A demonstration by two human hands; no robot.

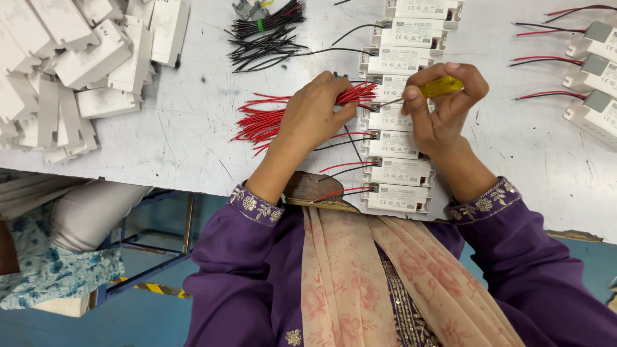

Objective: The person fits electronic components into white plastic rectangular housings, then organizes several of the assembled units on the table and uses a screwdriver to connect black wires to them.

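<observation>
Risk of the screwdriver point(429, 90) tip slipping off the terminal of the white driver box point(393, 117) if the wire shifts, or of loose red wires point(273, 117) snagging. Left hand point(313, 114) clenched around that red bundle, pressed against the box. Right hand point(443, 106) pinching the yellow handle. Just beyond the knuckles, black wires point(267, 38).

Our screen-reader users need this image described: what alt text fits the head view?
A person's left hand grips a bundle of red wires while the right hand holds a yellow-handled screwdriver to a column of white driver boxes on a white table. Loose black wires lie beyond.
</observation>
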